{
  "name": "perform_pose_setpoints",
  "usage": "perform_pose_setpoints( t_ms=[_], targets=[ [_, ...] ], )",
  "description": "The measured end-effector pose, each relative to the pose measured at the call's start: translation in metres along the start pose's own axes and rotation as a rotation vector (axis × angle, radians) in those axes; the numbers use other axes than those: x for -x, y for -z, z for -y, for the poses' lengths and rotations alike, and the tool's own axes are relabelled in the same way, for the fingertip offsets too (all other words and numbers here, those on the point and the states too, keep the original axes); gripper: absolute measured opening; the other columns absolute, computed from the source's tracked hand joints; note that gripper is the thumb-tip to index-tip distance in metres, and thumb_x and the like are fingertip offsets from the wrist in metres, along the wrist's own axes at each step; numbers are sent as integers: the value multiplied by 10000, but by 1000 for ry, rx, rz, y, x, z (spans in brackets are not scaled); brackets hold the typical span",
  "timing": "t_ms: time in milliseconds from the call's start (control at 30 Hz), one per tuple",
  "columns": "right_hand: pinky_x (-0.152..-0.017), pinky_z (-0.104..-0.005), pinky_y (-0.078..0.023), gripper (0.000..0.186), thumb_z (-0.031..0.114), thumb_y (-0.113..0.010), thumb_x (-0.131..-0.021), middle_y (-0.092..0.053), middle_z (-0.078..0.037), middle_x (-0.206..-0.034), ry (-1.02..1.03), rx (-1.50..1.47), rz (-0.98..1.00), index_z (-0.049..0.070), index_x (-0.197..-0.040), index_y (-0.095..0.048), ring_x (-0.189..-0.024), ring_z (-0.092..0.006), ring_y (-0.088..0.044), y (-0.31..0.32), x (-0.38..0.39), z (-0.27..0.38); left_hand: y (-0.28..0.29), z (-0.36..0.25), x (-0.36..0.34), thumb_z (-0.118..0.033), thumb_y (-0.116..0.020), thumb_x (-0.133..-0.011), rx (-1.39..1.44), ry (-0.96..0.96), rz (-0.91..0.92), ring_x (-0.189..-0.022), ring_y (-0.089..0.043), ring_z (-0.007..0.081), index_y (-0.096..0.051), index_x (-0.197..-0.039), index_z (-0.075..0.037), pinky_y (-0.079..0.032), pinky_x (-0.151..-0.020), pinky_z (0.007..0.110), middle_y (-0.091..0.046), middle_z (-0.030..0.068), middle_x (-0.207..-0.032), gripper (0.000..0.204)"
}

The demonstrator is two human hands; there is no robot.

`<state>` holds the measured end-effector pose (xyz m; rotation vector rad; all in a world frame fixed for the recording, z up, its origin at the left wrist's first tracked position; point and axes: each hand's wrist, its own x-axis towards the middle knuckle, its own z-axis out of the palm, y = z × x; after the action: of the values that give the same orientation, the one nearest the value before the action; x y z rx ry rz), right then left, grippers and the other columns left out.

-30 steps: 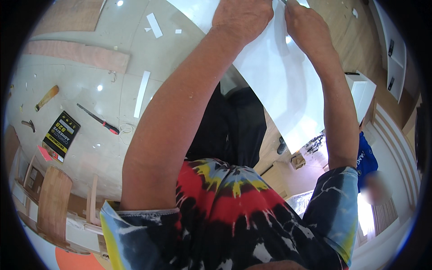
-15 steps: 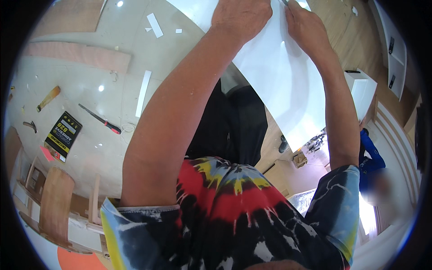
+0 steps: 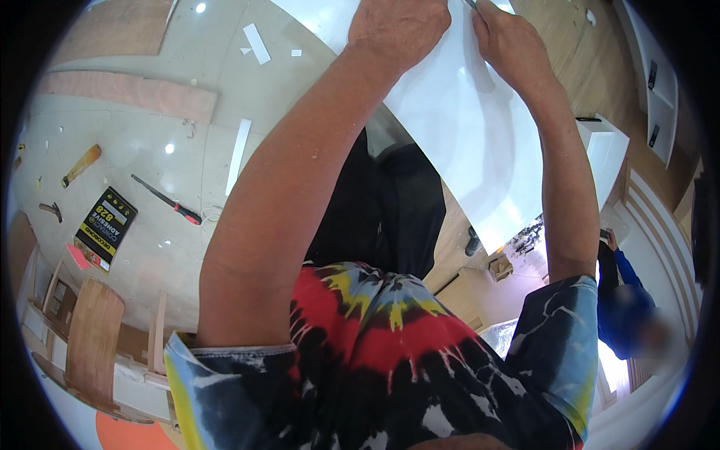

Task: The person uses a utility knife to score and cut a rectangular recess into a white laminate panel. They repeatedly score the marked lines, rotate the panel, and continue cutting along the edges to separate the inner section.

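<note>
A large glossy white sheet (image 3: 465, 142) stretches under both my hands and runs off the top edge. My left hand (image 3: 401, 30) presses down on it near the top; its knuckles show, but the fingertips are hidden beyond the edge. Just to the right, my right hand (image 3: 512, 41) is closed on a thin grey metal tool (image 3: 470, 3), of which only a short end is visible between the fingers. What kind of tool it is cannot be made out.
On the floor at left lie a black-and-yellow container (image 3: 106, 227), a narrow tool with a red-black handle (image 3: 187, 214), a wooden-handled tool (image 3: 81, 165), white strips (image 3: 239, 156) and a long board (image 3: 135, 95). A co-worker in blue (image 3: 626, 307) is at right, near a white cabinet (image 3: 602, 154).
Both my hands, with the grey tool, have shifted very slightly left over the sheet. The co-worker at right has moved, and a raised hand now shows there.
</note>
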<state>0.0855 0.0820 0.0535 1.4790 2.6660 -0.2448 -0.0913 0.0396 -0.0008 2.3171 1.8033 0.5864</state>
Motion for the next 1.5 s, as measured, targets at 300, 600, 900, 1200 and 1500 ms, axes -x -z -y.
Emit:
perform_pose_setpoints(
  t_ms=[300,600,900,1200,1500],
  targets=[
    [-698,-551,-545,189,113,-513,-970,-678,-283,-767,-94,51,45,-35,-925,-622,-756,-463,-692,-3,-1,10,0,-1,2,-203,-535,-969,3,11,51,-1383,-465,310,-689,-1190,-46,-261,-1177,685,-604,126,-1322,312],
    [-688,-519,-547,210,177,-509,-1005,-677,-260,-793,-55,94,-2,1,-991,-623,-737,-421,-691,-17,1,-8,-7,-1,-1,-208,-518,-977,14,-3,-2,-1415,-445,305,-683,-1210,-52,-248,-1179,694,-599,121,-1358,325],
    [-729,-488,-563,222,226,-545,-1049,-708,-220,-841,-27,79,2,30,-1091,-640,-763,-380,-709,-18,28,-23,-4,-1,-1,-212,-522,-974,-30,-4,8,-1375,-475,301,-682,-1190,-45,-253,-1175,696,-607,123,-1329,316],
    [-653,-551,-522,177,139,-528,-963,-645,-286,-731,2,-27,8,-12,-899,-594,-719,-473,-671,-5,6,-9,-2,-1,-2,-240,-547,-959,-20,-12,-11,-1347,-493,305,-694,-1146,-50,-279,-1158,700,-627,118,-1279,304],
    [-663,-552,-540,191,123,-514,-970,-667,-278,-733,-79,49,28,-21,-905,-620,-718,-466,-685,-6,4,5,-3,0,1,-212,-536,-955,1,-4,-11,-1373,-482,322,-695,-1160,-38,-259,-1166,706,-623,132,-1322,312]
  ],
)
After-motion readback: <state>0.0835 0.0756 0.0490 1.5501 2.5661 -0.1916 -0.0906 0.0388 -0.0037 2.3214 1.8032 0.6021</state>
